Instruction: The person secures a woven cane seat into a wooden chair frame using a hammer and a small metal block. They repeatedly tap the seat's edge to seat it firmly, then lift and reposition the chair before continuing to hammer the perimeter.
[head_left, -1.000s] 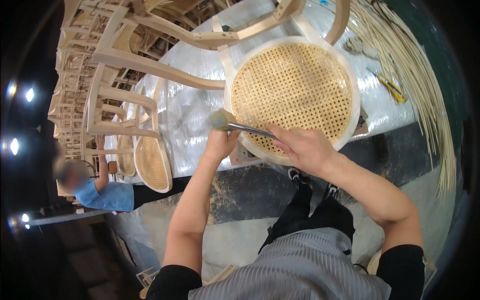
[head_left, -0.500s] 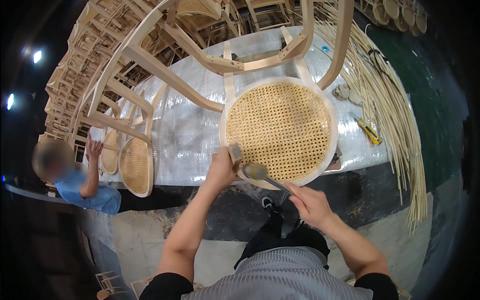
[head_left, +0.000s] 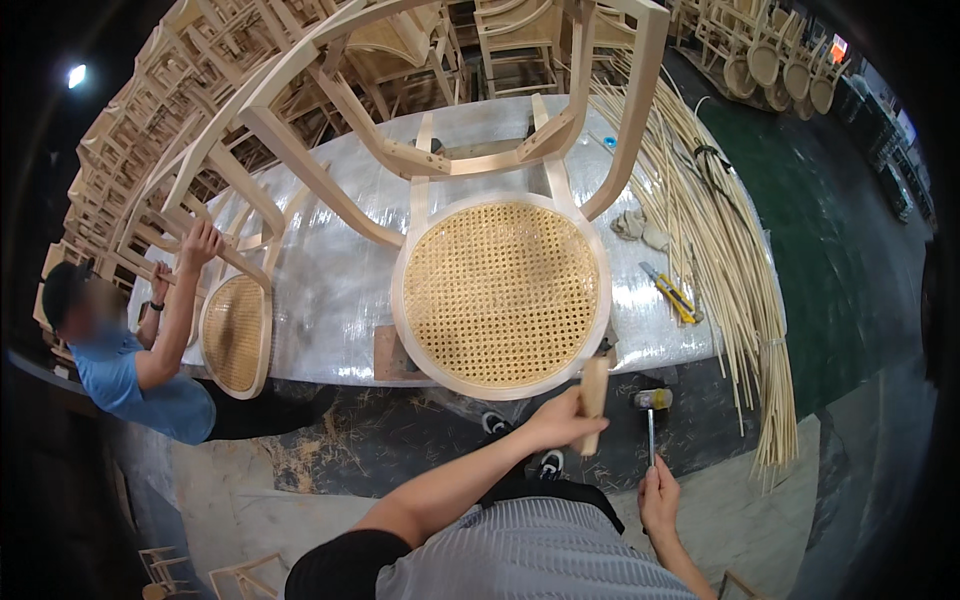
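— chair (head_left: 500, 290) sits upside-ish on the wrapped table (head_left: 330, 290), its round woven seat facing us, near edge of the rim just above our hands. where are we holding?

— our left hand (head_left: 560, 420) is closed around a short wooden block (head_left: 594, 390), standing nearly upright, its top end touching the near right part of the seat rim. our right hand (head_left: 658, 497) is wrapped round the handle of a hammer (head_left: 651, 420), lower and to the right.

— so which way does the block lie from the hammer?

— just to the left and slightly farther from us. the hammer's long axis runs near to far, head at the far end, close beside the block but apart from it. the right hand is the nearer one to us; the left is nearer the seat.

— counts?

— one block, one hammer, one chair in front of us. a second chair (head_left: 235, 330) with an oval woven seat lies at the left, where another person (head_left: 120, 370) in a blue shirt has both hands on its frame. one yellow knife (head_left: 670, 293) lies on the table's right side, a crumpled rag (head_left: 640, 228) beyond it, and a long bundle of cane strips (head_left: 735, 280) runs down the right edge. many stacked chair frames at the far left, too many for us to count.
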